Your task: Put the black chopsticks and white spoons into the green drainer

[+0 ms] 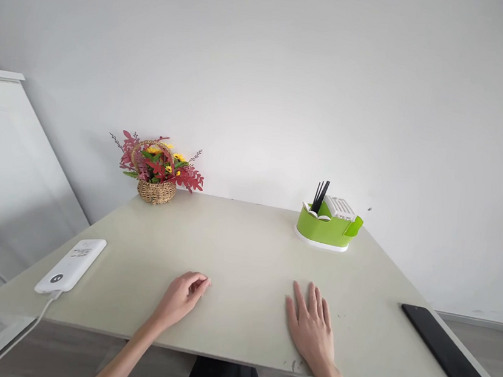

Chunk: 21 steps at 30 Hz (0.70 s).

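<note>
My left hand [180, 298] rests on the pale table [244, 249] near its front edge, fingers curled in and thumb close to the index finger. Nothing shows in it. To its right, my right hand [311, 327] lies palm down on the tabletop, fingers stretched out and slightly spread. Beyond the right hand, at the back, stands a green utensil holder [324, 229] with a white base and a white slotted part; several black sticks [321, 197] poke up from it. Neither hand touches it.
A woven basket [156, 193] of artificial flowers stands at the back left. Along the left edge lies a white power bank [72, 264] with a cable [41, 315] trailing off the table. A black phone [447, 350] lies at the right edge. A white cabinet [13, 184] stands left; a wall is behind.
</note>
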{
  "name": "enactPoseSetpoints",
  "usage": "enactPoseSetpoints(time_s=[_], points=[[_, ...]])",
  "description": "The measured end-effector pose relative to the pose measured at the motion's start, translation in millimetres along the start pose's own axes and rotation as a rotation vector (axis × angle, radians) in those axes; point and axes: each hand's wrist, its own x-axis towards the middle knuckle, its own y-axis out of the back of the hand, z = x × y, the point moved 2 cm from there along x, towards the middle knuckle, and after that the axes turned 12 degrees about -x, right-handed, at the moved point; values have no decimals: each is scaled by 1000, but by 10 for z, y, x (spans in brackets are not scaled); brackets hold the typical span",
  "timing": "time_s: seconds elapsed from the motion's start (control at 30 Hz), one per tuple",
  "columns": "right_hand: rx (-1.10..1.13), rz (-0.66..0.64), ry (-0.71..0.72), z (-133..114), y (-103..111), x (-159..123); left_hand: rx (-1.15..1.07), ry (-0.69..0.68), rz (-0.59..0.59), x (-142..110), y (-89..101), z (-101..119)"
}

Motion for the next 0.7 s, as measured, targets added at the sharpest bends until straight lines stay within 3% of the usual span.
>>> enactPoseSetpoints(time_s=[0.2, 0.7], points=[[-17, 11, 3, -4, 7, -7, -58, 73, 61, -12, 23, 13], [-10, -37, 15, 57, 97, -13, -54, 105, 61, 2, -21, 52]])
